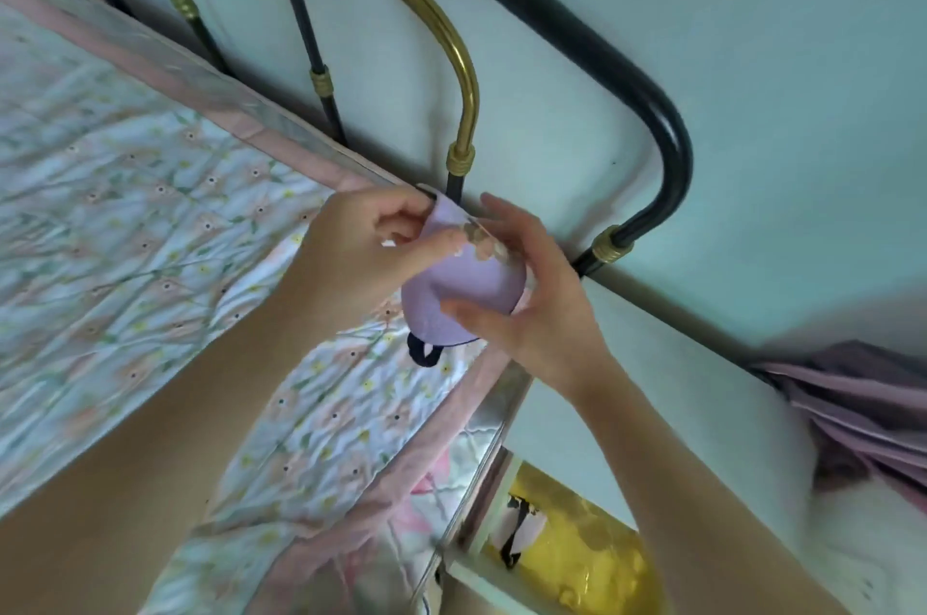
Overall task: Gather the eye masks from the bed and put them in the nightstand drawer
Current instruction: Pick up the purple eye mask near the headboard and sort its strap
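I have the lilac eye mask [464, 286] lifted just above the corner of the floral quilt [150, 213], near the metal headboard [466, 113], folded between both hands, probably so it goes compactly into the open drawer [567, 559] below. My left hand [351, 248] pinches its upper edge with curled fingers. My right hand [542, 293] cups the side, thumb pressing the fabric. Its dark strap [424, 356] dangles underneath.
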